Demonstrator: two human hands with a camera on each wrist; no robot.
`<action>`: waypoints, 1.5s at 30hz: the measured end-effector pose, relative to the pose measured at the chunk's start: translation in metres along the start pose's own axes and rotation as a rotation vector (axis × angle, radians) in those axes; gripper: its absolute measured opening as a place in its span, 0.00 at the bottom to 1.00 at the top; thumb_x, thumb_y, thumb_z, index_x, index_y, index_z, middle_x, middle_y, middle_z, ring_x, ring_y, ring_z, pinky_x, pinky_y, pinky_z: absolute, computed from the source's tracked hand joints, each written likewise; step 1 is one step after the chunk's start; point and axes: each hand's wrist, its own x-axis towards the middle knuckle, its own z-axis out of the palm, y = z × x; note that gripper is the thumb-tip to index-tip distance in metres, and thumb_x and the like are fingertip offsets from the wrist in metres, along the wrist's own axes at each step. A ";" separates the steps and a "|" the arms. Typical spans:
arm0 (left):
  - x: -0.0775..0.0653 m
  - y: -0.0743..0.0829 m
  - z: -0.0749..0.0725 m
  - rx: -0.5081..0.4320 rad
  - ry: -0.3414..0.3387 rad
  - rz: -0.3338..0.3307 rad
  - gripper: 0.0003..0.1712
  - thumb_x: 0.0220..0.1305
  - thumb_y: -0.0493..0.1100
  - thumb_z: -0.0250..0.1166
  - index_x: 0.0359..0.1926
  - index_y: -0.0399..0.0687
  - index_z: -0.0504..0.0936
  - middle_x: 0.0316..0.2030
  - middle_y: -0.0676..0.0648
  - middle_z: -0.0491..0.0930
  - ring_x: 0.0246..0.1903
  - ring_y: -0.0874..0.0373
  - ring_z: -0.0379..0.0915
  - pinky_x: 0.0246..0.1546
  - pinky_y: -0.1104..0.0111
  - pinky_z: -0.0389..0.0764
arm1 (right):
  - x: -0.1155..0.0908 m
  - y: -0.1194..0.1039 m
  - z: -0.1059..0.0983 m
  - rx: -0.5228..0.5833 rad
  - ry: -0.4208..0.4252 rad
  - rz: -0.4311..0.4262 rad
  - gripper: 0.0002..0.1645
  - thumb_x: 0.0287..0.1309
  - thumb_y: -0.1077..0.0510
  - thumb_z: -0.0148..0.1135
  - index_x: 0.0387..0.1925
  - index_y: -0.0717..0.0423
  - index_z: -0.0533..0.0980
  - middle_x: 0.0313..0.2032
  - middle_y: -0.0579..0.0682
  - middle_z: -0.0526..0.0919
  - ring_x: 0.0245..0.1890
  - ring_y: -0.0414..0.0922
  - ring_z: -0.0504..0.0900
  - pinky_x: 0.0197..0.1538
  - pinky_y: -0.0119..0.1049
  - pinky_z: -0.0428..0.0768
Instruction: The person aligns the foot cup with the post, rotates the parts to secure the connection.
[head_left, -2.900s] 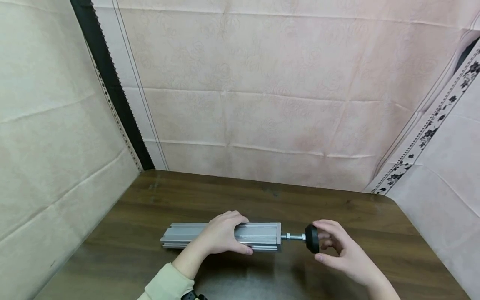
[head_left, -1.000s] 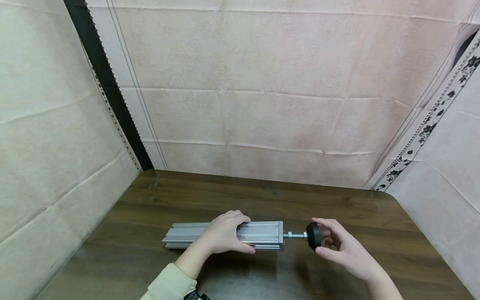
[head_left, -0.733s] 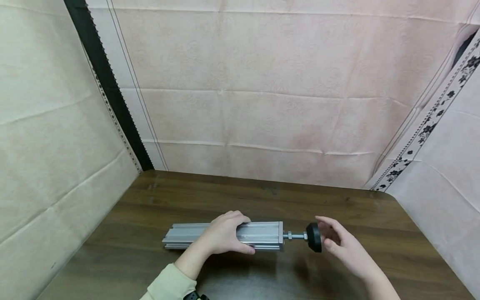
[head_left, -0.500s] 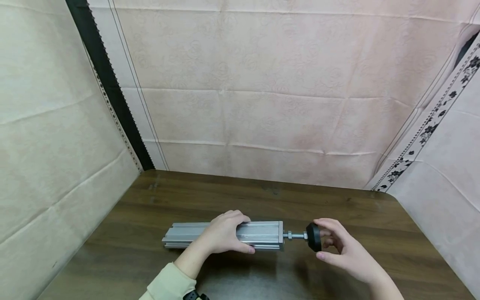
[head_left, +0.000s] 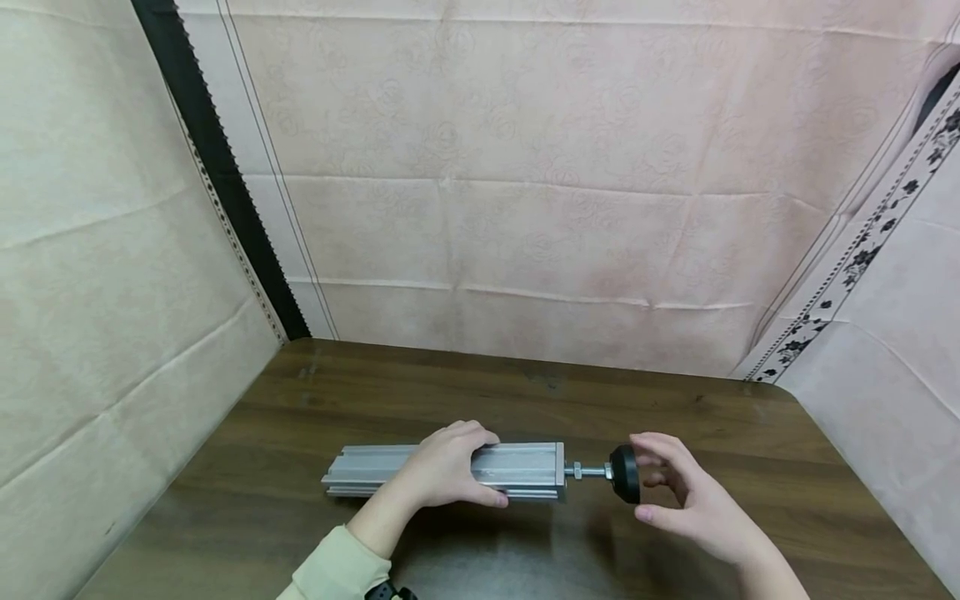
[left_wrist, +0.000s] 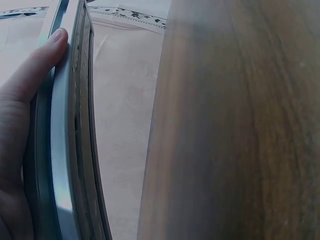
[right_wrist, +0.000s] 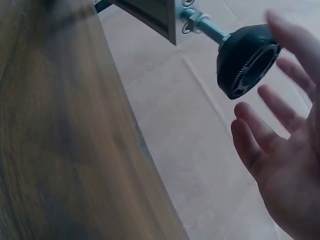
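Observation:
A length of silver aluminium profile [head_left: 525, 462] lies level from left to right in the head view. My left hand [head_left: 450, 471] grips it around the middle, thumb on the near side and fingers over the far side. In the left wrist view, a gap separates the profile [left_wrist: 62, 140] from the tabletop. From its right end plate a threaded rod with nuts [head_left: 587, 472] runs to a round black levelling foot [head_left: 624, 474]. My right hand [head_left: 686, 496] is spread loosely about the foot's outer face. In the right wrist view, one digit overlaps the foot's [right_wrist: 245, 60] edge; contact is unclear.
A brown wood-grain table [head_left: 465, 383] is under the hands. Pale cloth hangs behind it [head_left: 525, 208] and at both sides [head_left: 112, 292]. A dark strip [head_left: 225, 167] shows at the back left corner.
The right hand's thumb and fingers have closed on the foot, drawn back from it, and spread around it again. The left hand and profile have stayed nearly in place.

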 end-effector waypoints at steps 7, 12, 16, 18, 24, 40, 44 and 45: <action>0.001 0.000 0.001 0.001 0.002 0.001 0.42 0.37 0.72 0.69 0.50 0.52 0.79 0.42 0.58 0.76 0.40 0.62 0.69 0.43 0.65 0.71 | 0.002 -0.004 0.001 -0.044 0.029 0.053 0.38 0.48 0.77 0.63 0.62 0.64 0.63 0.57 0.52 0.64 0.46 0.41 0.76 0.42 0.32 0.75; 0.000 0.001 0.002 -0.016 -0.002 0.003 0.42 0.37 0.71 0.70 0.50 0.52 0.79 0.41 0.59 0.76 0.39 0.62 0.69 0.42 0.66 0.71 | 0.003 -0.004 0.002 -0.105 0.093 0.179 0.30 0.56 0.71 0.58 0.61 0.56 0.67 0.44 0.48 0.73 0.35 0.42 0.77 0.33 0.34 0.76; 0.001 0.001 0.003 -0.013 -0.004 0.015 0.41 0.37 0.71 0.69 0.50 0.52 0.79 0.41 0.59 0.75 0.39 0.63 0.68 0.41 0.67 0.71 | 0.000 -0.001 0.000 -0.101 0.081 0.163 0.34 0.53 0.71 0.60 0.63 0.57 0.64 0.48 0.45 0.72 0.41 0.39 0.76 0.38 0.33 0.75; 0.001 0.001 0.002 -0.004 -0.002 0.020 0.41 0.37 0.71 0.70 0.50 0.52 0.79 0.41 0.59 0.76 0.39 0.63 0.69 0.41 0.67 0.71 | -0.001 0.000 -0.001 -0.069 0.043 0.112 0.41 0.49 0.74 0.62 0.65 0.61 0.60 0.54 0.47 0.68 0.47 0.39 0.75 0.43 0.32 0.74; 0.001 0.001 0.000 -0.001 -0.002 0.019 0.41 0.37 0.71 0.70 0.50 0.52 0.79 0.41 0.59 0.75 0.39 0.62 0.69 0.42 0.66 0.71 | -0.004 -0.001 0.000 0.014 -0.008 0.091 0.42 0.50 0.77 0.61 0.66 0.63 0.57 0.56 0.51 0.65 0.48 0.43 0.78 0.44 0.32 0.76; 0.001 0.001 0.001 -0.007 0.016 0.022 0.40 0.36 0.70 0.71 0.49 0.53 0.79 0.40 0.60 0.75 0.39 0.63 0.69 0.42 0.66 0.71 | -0.005 -0.003 -0.002 -0.053 -0.012 0.056 0.41 0.48 0.75 0.64 0.64 0.65 0.61 0.63 0.52 0.62 0.52 0.40 0.74 0.46 0.31 0.74; 0.001 0.002 0.001 -0.002 0.011 0.028 0.40 0.36 0.70 0.70 0.49 0.54 0.79 0.40 0.60 0.75 0.39 0.63 0.69 0.42 0.67 0.71 | -0.004 -0.006 0.000 -0.132 0.051 0.187 0.36 0.53 0.70 0.63 0.64 0.57 0.65 0.51 0.45 0.74 0.39 0.40 0.79 0.38 0.33 0.76; 0.001 0.002 0.001 -0.004 0.008 0.028 0.40 0.36 0.70 0.70 0.49 0.53 0.79 0.40 0.60 0.75 0.39 0.63 0.69 0.42 0.67 0.71 | -0.004 -0.007 0.000 -0.145 0.062 0.216 0.35 0.54 0.69 0.62 0.64 0.55 0.65 0.48 0.44 0.76 0.38 0.40 0.79 0.37 0.33 0.76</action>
